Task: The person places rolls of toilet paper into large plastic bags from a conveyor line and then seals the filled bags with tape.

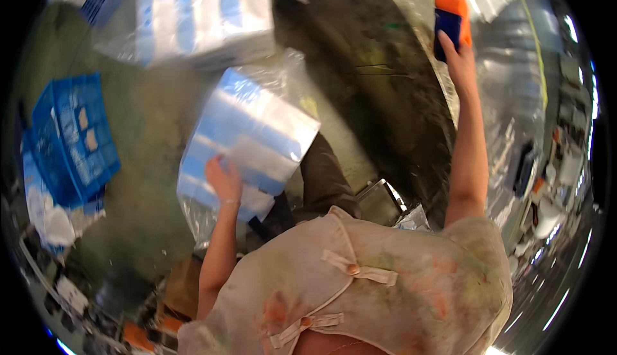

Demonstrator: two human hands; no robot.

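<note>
A blue-and-white striped pack (257,130) in loose clear plastic wrap lies tilted in front of me, beside my leg. My left hand (224,179) lies on its near left part, fingers laid on the wrapped surface rather than closed round it. Out to the far right, my right hand (457,56) grips an orange and dark blue handheld object (452,21), whose exact kind I cannot make out. It is held at the edge of a surface covered in clear plastic, well apart from the pack.
Another, larger striped pack (204,11) in clear plastic stands at the far left of centre. A blue plastic crate (76,140) sits on the left over white and blue material. Plastic sheeting (508,66) covers the right side. Near my leg is a dark flat box-like thing (380,202).
</note>
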